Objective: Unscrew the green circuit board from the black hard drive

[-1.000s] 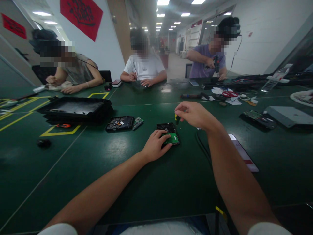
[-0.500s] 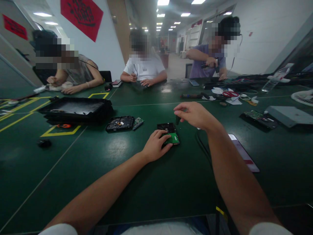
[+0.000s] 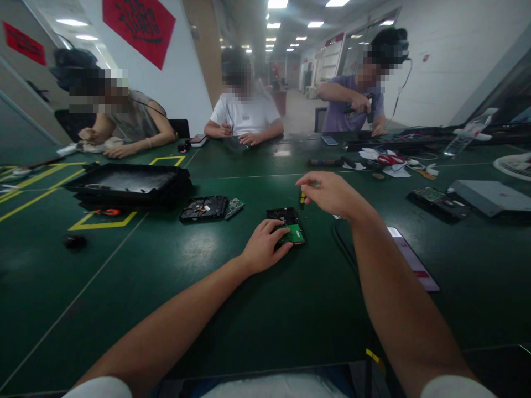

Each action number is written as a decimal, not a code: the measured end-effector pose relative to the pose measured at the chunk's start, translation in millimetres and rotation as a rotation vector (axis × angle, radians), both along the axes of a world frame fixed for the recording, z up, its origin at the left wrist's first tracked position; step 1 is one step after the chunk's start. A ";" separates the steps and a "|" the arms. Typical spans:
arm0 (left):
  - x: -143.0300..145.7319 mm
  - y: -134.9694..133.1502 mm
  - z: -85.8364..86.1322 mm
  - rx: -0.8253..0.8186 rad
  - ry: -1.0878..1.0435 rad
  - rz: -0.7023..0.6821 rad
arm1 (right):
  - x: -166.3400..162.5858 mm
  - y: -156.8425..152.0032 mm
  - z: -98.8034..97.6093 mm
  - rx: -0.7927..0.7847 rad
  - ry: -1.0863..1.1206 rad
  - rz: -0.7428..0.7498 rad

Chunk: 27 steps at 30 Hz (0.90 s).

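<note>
A hard drive [image 3: 284, 214] lies on the green table with its green circuit board [image 3: 296, 233] facing up. My left hand [image 3: 265, 247] holds it steady, fingers over the board and thumb along its near edge. My right hand [image 3: 327, 193] pinches a small screwdriver [image 3: 302, 198] with a black and yellow handle. The screwdriver stands upright, its tip down by the drive's right edge; whether it touches the drive I cannot tell. To the left lie a second hard drive [image 3: 203, 209] and a loose circuit board [image 3: 234, 207].
Black trays [image 3: 133, 185] stand at the left. A phone [image 3: 412, 260] lies beside my right forearm. Further right are another drive [image 3: 440, 202] and a grey metal box [image 3: 493, 197]. Across the table sit several people; one holds a power tool [image 3: 369, 108].
The screwdriver has turned in my right hand, so yellow now shows on its handle. My left hand and the hard drive stay in place.
</note>
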State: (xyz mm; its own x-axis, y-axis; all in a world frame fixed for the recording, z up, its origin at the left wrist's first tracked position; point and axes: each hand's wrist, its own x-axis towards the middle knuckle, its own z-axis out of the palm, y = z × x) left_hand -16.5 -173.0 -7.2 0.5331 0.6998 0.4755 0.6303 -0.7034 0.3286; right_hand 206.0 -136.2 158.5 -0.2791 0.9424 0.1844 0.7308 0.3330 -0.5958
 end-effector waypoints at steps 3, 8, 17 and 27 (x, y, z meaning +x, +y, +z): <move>-0.1 0.9 -1.2 0.003 -0.006 -0.004 | 0.5 1.2 -1.2 0.010 -0.003 0.002; -0.5 1.2 -2.3 0.006 -0.011 -0.008 | 0.5 -2.0 0.4 -0.001 -0.009 -0.015; -0.5 0.6 -0.7 0.008 -0.001 -0.010 | 1.2 -0.5 -1.7 0.032 0.014 0.027; -0.7 0.5 -0.8 -0.002 -0.006 -0.005 | 1.7 -1.5 0.0 0.031 -0.013 -0.029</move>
State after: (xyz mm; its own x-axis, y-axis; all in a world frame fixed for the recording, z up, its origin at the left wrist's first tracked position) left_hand -17.2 -172.5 -8.0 0.5336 0.6983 0.4772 0.6249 -0.7057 0.3340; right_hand 207.7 -137.7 158.6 -0.2543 0.9439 0.2108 0.7477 0.3301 -0.5761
